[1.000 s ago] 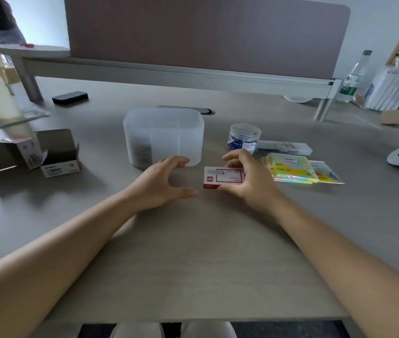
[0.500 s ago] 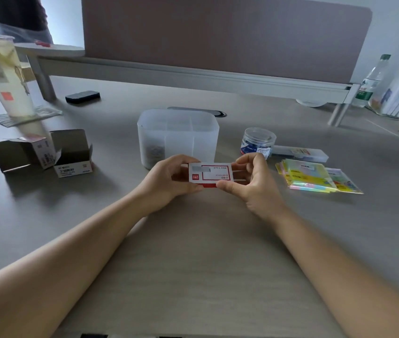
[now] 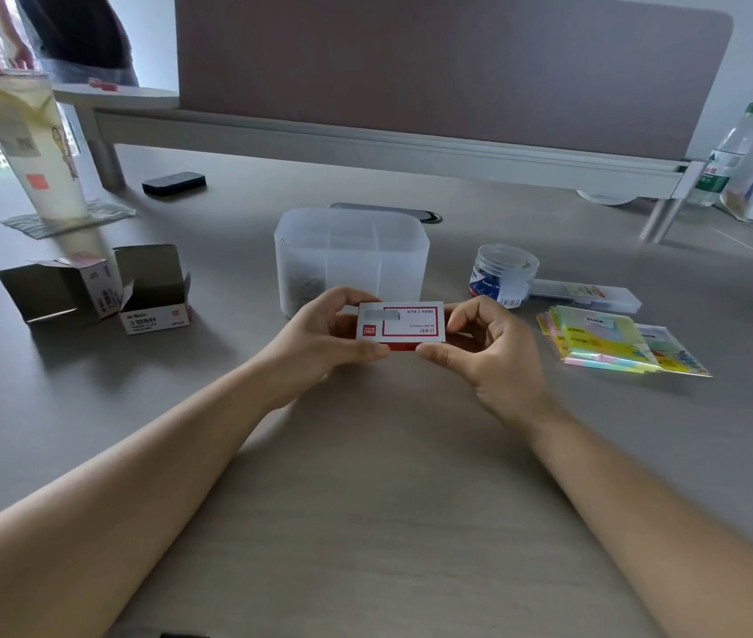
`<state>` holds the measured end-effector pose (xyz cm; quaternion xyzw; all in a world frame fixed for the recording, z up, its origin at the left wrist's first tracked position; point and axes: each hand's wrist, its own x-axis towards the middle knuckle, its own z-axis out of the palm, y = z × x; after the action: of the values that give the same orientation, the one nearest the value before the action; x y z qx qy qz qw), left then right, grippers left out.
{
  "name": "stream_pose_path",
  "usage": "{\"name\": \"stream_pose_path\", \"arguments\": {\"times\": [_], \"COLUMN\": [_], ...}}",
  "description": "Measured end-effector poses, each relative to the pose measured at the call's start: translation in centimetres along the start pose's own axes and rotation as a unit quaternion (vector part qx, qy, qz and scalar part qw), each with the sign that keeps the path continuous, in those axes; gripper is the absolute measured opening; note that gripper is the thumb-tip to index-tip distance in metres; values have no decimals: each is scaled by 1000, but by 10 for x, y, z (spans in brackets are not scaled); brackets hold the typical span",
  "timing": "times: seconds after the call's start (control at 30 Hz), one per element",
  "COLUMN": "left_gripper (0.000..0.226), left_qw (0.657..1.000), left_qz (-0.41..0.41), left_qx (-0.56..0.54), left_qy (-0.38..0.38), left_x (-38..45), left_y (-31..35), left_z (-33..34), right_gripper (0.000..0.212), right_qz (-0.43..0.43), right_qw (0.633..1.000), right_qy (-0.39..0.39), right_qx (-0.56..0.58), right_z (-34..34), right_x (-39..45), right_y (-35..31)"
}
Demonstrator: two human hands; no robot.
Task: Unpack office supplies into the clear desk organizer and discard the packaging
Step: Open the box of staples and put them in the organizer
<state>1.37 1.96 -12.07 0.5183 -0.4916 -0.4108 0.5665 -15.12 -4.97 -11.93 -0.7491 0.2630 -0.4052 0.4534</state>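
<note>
Nearest, two bare forearms are reaching across the pale wood-grain desk (image 3: pixel 365 522), its matte surface running out to a grey divider panel (image 3: pixel 448 66). The left hand (image 3: pixel 319 338) and right hand (image 3: pixel 489 352) are lifting a small flat cardboard staple box (image 3: pixel 400 324) between them — white on its upper face with a red frame and red logo square, red along the near edge. The left hand's fingers are curling over the far left edge while its thumb is pressing the near edge; the right hand is pinching the right end, thumb under the near corner and fingers bent round the side.

Just behind the box, the clear desk organizer (image 3: pixel 351 260) is standing upright — frosted plastic, rounded corners, inner dividers, something dark and small lying in its left front compartment. To its right, a round clear tub of clips (image 3: pixel 503 274) is sitting beside a long clear plastic case (image 3: pixel 586 294), with a glossy pack of pastel sticky notes (image 3: pixel 604 343) nearer. To the left, two opened cardboard cartons (image 3: pixel 103 287) are lying with flaps out. Farther back are sitting a tall plastic drink cup (image 3: pixel 29 140), a black phone-like slab (image 3: pixel 174 181) and a water bottle (image 3: pixel 729 154).
</note>
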Motion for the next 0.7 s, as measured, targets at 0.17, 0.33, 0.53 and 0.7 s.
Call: {"name": "stream_pose_path", "arguments": {"times": [0.17, 0.33, 0.53, 0.7], "left_gripper": [36, 35, 39, 31], "left_qw": [996, 996, 996, 997], "left_qz": [42, 48, 45, 41], "left_qx": [78, 71, 72, 64], "left_qy": [9, 16, 15, 7], "left_x": [1, 3, 4, 2], "left_y": [-1, 0, 0, 1], "left_z": [-4, -7, -11, -16], "right_gripper": [27, 26, 16, 25], "right_qz": [-15, -12, -11, -4], "right_qw": [999, 998, 999, 1000], "right_qy": [12, 2, 15, -5], "right_qx": [27, 59, 37, 26], "right_z": [2, 3, -1, -2], "right_x": [-1, 2, 2, 3], "right_y": [-2, -2, -3, -4]}}
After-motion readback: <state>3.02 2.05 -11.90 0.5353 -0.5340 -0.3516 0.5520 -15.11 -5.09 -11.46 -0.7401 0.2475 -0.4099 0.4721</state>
